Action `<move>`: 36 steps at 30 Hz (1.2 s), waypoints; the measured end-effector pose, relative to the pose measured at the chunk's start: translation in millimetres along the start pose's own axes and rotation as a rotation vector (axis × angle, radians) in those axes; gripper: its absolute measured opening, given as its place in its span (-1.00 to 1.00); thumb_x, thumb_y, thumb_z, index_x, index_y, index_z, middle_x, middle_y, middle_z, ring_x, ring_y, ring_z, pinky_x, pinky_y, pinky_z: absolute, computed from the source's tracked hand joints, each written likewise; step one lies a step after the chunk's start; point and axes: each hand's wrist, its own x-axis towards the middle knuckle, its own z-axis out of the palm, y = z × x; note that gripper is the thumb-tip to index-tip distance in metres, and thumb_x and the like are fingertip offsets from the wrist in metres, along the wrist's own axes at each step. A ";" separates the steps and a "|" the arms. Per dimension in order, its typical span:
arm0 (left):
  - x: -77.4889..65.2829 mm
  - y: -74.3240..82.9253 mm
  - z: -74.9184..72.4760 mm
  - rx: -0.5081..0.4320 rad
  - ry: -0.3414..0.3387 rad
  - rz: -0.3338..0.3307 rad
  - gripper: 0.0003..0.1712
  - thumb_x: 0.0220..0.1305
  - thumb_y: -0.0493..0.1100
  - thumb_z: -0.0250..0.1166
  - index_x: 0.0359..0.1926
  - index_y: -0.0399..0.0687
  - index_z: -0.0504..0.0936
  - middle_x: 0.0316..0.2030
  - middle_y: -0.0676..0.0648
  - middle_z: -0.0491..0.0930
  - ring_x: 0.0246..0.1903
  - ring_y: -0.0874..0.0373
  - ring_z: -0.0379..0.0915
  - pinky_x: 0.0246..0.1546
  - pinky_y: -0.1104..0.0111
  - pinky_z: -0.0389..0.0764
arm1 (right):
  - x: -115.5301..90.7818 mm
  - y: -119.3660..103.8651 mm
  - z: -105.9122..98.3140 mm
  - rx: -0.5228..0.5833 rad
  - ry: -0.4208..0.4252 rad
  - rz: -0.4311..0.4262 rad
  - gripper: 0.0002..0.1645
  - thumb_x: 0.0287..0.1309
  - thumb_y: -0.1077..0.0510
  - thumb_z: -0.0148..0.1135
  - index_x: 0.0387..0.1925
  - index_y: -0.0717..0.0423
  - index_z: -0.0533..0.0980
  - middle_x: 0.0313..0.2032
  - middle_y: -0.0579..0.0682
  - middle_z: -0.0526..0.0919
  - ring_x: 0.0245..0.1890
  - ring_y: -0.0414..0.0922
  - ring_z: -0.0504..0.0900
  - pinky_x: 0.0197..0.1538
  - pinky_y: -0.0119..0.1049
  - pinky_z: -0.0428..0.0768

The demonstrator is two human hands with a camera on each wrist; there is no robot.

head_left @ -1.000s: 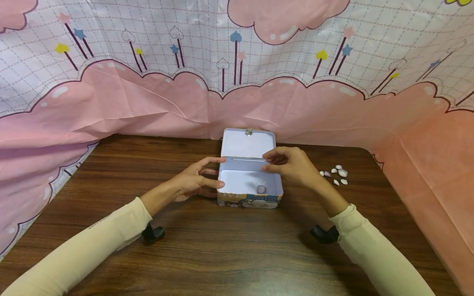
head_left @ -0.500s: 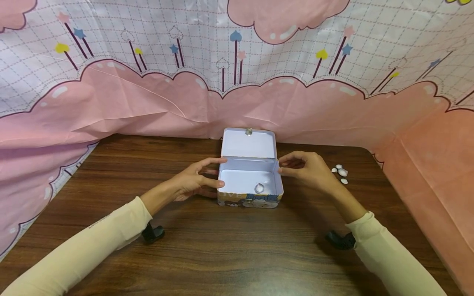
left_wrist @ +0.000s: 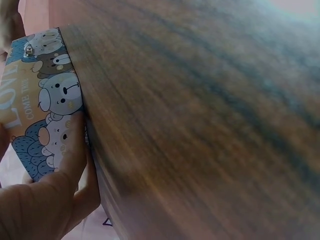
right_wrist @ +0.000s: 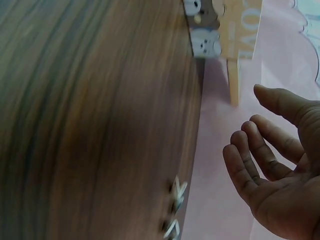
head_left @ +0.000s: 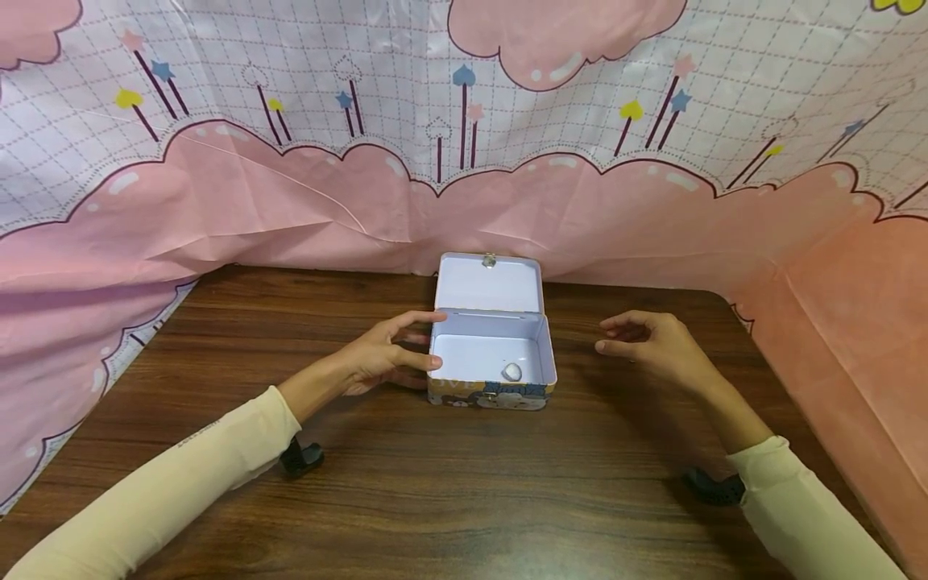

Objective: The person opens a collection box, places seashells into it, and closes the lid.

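Observation:
A small tin box [head_left: 493, 394] with cartoon bears stands with its lid [head_left: 489, 282] raised against the backdrop. One pale, roundish shell [head_left: 512, 371] lies on the box floor near the front right. My left hand [head_left: 384, 350] holds the box's left end, thumb by the front rim and index finger by the back rim. In the left wrist view, fingers [left_wrist: 75, 155] lie against its printed side. To the right of the box, my right hand [head_left: 663, 346] hovers with gently bent fingers and an empty palm. Several shells [right_wrist: 175, 200] appear blurred in the right wrist view; my right hand hides them from the head view.
The brown wooden table [head_left: 464, 499] carries everything. Behind it hangs a pink and white patterned cloth [head_left: 326, 201], which also runs down the right side. Dark wrist-worn devices [head_left: 300, 457] sit under both sleeves.
My right hand has moved from over the box out to the right, now covering the shells in the head view. My left hand has stayed on the box.

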 end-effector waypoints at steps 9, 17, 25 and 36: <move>1.8 0.1 0.3 -0.006 0.005 -0.016 -0.01 0.46 -0.37 0.52 0.76 0.20 0.32 0.64 -0.42 0.16 0.25 -0.18 0.64 0.24 -0.12 0.88 | -7.9 37.1 -15.6 -0.077 -0.039 0.046 -0.35 0.47 -0.16 0.55 0.37 0.13 0.70 0.17 0.22 0.85 0.15 0.17 0.85 0.11 0.06 0.85; 1.4 0.1 0.1 -0.012 0.003 -0.017 0.00 0.46 -0.37 0.52 0.76 0.18 0.32 0.64 -0.43 0.14 0.24 -0.19 0.65 0.23 -0.14 0.89 | -6.5 56.1 -22.6 -0.137 -0.089 0.082 -0.31 0.44 -0.13 0.58 0.35 0.26 0.68 0.17 0.30 0.83 0.16 0.26 0.81 0.23 0.35 0.75; 0.9 0.7 0.1 -0.009 0.006 -0.018 0.01 0.46 -0.37 0.52 0.77 0.19 0.30 0.65 -0.43 0.13 0.25 -0.20 0.63 0.24 -0.15 0.88 | 0.6 62.5 -26.4 -0.194 -0.129 0.087 -0.36 0.40 -0.11 0.61 0.23 0.29 0.74 0.16 0.36 0.82 0.16 0.31 0.80 0.30 0.50 0.66; 0.3 1.6 0.2 -0.008 0.008 -0.022 0.00 0.46 -0.37 0.52 0.76 0.19 0.31 0.65 -0.43 0.12 0.27 -0.23 0.62 0.25 -0.16 0.87 | 6.0 72.1 -21.4 -0.208 -0.130 0.045 -0.51 0.40 -0.05 0.62 0.13 0.24 0.78 0.02 0.21 0.88 0.05 0.20 0.84 0.20 0.39 0.72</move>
